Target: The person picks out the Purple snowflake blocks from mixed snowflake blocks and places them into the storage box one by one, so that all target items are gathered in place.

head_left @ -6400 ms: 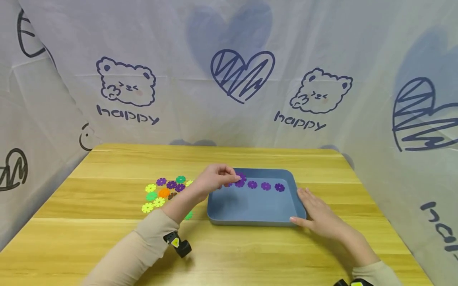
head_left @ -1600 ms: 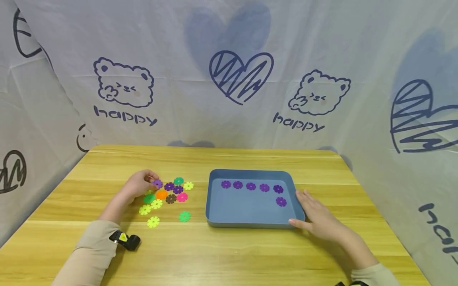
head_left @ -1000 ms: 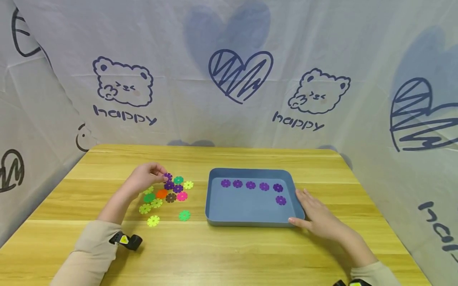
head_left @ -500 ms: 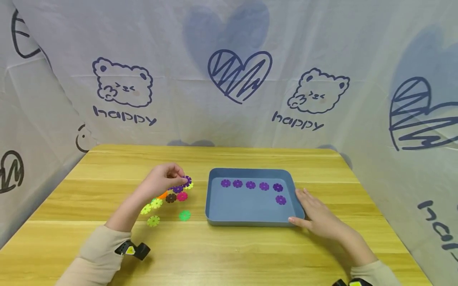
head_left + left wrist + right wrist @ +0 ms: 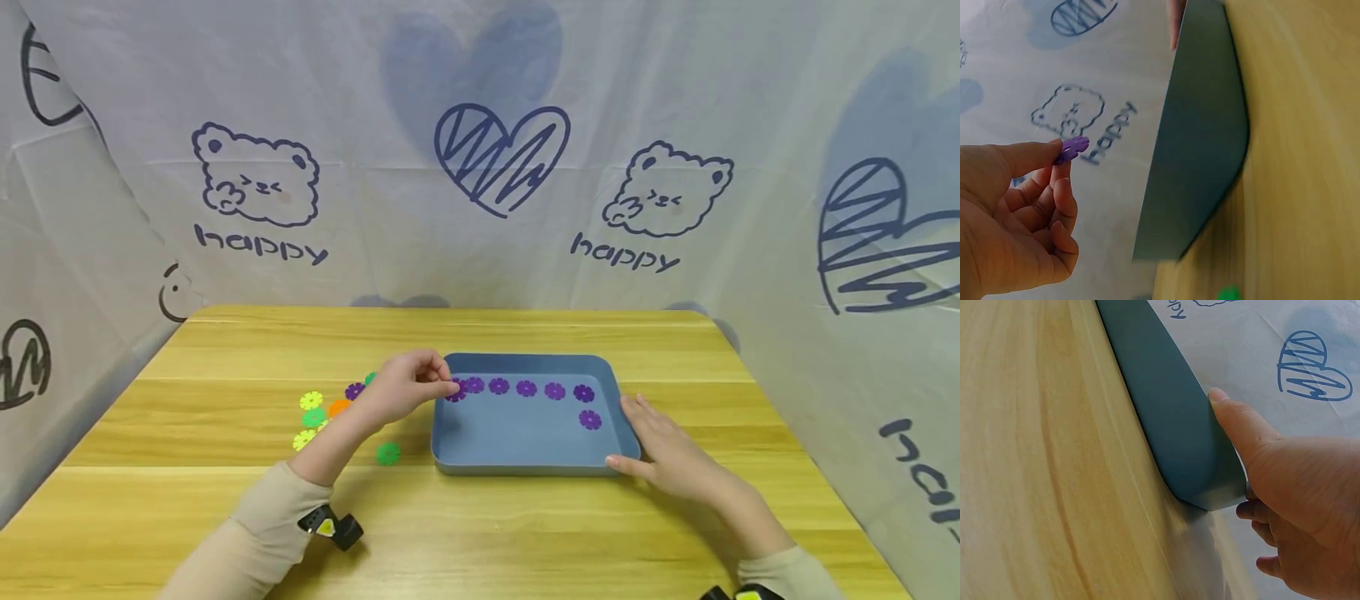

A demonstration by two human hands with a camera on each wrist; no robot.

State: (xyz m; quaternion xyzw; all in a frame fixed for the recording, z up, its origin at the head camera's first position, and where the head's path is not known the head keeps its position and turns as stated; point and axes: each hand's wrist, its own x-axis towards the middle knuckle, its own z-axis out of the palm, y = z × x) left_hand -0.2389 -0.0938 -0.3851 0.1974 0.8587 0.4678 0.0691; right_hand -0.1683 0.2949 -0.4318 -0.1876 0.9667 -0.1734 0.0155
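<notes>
In the head view, my left hand [image 5: 405,388] pinches a purple notched plastic disc [image 5: 455,390] between thumb and fingertips, over the left rim of a blue-grey tray [image 5: 487,442]. The left wrist view shows the purple disc [image 5: 1072,150] held near the tray's outer wall [image 5: 1191,137]. Inside the tray, a row of purple discs [image 5: 526,388] runs along the back, with one more disc [image 5: 590,419] below its right end. My right hand [image 5: 671,454] rests against the tray's right front corner, fingers along the side and thumb [image 5: 1235,415] touching the rim.
Left of the tray, loose discs lie on the wooden table [image 5: 480,542], among them yellow [image 5: 311,401], green [image 5: 387,453], orange [image 5: 340,408] and purple [image 5: 355,391]; my left forearm covers some. A printed cloth [image 5: 390,217] hangs behind the table.
A purple disc now lies below the row's right end, unlike in the oldest frame. Since then my left hand has picked another purple disc from the pile and carried it right. The right hand stays put.
</notes>
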